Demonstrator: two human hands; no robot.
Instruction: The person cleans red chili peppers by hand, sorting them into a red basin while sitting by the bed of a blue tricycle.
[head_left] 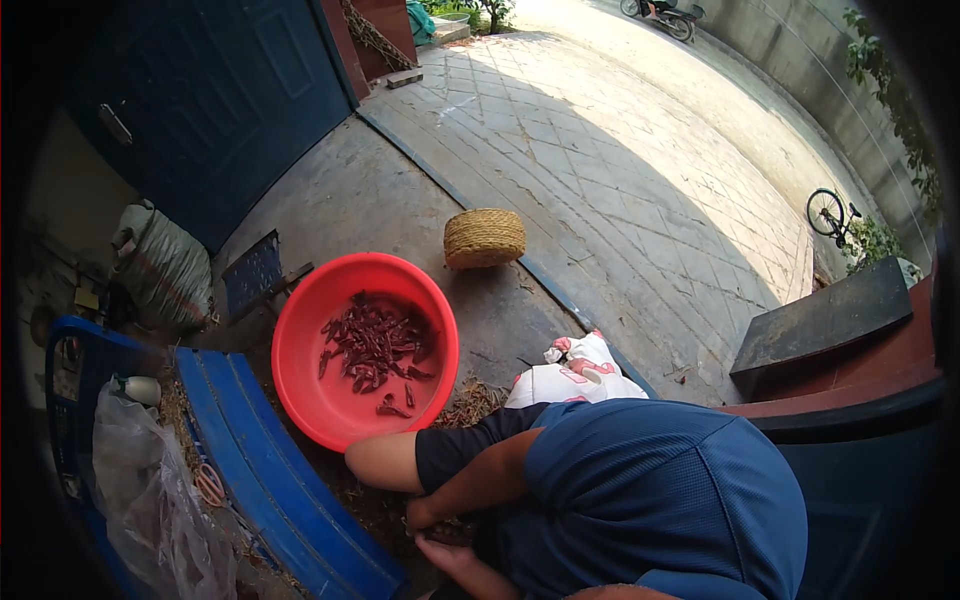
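My left hand [447, 556] is low in the view, palm up, with a small clump of dark reddish-brown pieces [455, 532] lying in it. They look like dried chili peppers, though shadow blurs them. Just above, my right hand [420, 515] has its fingers bent in close to the left one; whatever they pinch is hidden. Beyond my knee stands a red plastic basin [290, 350], tilted slightly toward me, with many dried chili peppers [370, 340] heaped on its bottom.
A blue bench [270, 450] runs along the left, with scissors [209, 485] and a clear plastic bag [150, 500] beside it. A woven straw stool [484, 238] stands behind the basin. A white-and-red sack [575, 380] lies near my leg. Dry stalks [470, 405] litter the floor.
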